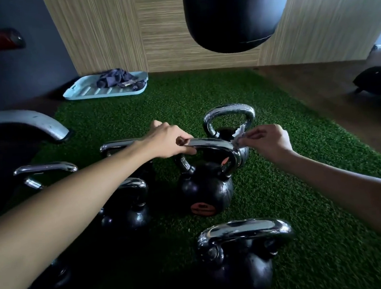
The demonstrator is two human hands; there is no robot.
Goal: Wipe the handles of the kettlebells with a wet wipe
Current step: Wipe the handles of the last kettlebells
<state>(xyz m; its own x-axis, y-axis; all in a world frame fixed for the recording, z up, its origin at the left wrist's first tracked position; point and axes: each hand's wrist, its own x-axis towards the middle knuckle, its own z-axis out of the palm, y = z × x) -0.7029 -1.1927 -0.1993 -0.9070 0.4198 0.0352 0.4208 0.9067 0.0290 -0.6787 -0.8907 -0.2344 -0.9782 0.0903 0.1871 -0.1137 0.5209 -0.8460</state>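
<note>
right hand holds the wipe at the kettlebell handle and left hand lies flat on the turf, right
No: in the head view the left hand grips the handle of the kettlebell, not the turf. The right hand does hold the wipe at that handle's end.

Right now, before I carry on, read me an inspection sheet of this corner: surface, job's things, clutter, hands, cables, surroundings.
Surface: green turf, with wooden floor beyond it.
Job's things: black kettlebells with chrome handles stand on the turf; wet wipe at the right end of the middle handle.
Clutter: pale blue tray holding a dark cloth.
Hands: left hand grips the middle handle; right hand pinches the wet wipe.
Cables: nothing seen.
Surroundings: hanging black punching bag; wood-panelled wall.
</note>
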